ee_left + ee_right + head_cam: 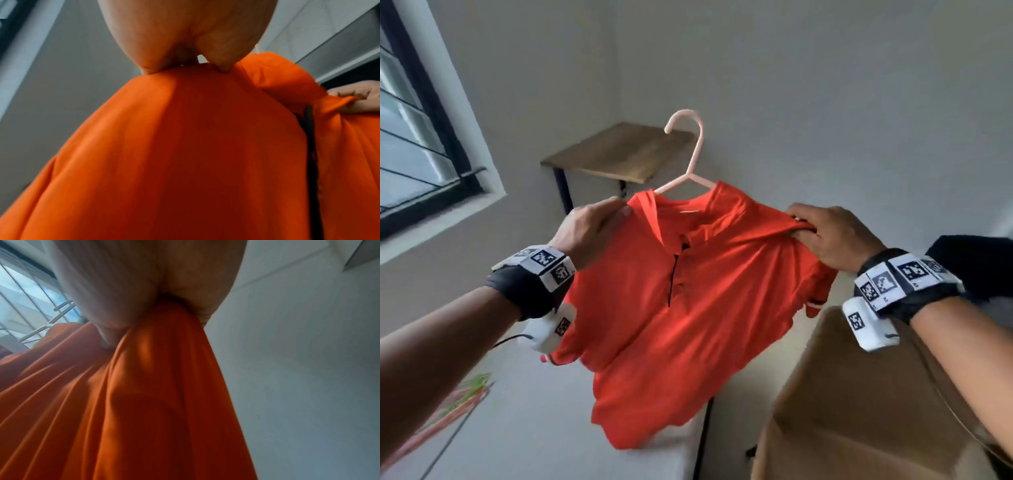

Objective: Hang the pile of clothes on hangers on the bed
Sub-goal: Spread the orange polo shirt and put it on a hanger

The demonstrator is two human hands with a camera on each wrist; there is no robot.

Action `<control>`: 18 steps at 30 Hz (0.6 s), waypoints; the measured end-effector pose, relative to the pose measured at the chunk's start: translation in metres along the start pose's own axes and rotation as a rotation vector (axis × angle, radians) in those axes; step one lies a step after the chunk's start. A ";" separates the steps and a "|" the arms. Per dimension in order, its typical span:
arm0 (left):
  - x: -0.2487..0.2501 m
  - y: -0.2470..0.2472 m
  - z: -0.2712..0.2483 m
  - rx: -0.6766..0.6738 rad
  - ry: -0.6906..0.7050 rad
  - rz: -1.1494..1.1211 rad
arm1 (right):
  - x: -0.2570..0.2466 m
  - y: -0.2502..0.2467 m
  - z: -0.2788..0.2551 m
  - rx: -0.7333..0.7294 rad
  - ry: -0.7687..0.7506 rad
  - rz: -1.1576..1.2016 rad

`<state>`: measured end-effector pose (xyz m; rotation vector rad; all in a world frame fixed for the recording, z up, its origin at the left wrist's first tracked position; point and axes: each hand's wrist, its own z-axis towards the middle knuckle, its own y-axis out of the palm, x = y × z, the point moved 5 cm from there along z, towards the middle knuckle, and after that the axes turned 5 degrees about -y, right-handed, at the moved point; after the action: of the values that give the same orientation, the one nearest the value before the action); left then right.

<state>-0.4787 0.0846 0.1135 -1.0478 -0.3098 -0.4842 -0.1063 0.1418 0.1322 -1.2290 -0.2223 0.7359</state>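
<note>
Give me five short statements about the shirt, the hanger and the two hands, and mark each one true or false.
1. The orange polo shirt has a pink hanger through its neck, hook sticking up. True.
2. The left hand hangs free and touches nothing. False: it holds the shirt at one shoulder.
3. The right hand grips bunched fabric at the other shoulder. True.
4. The shirt lies flat on the bed. False: it is held up in the air, and only its hem is near the mattress.
5. The wooden table stands in the corner behind the shirt. True.
</note>
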 end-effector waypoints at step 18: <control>0.598 0.115 -0.032 -0.133 0.679 -0.322 | 0.087 -0.384 -0.530 0.260 0.634 -0.446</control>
<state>0.0919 -0.0358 0.2911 -0.9029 0.1662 -1.1246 0.3894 -0.2685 0.2782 -1.0548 0.1216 -0.0292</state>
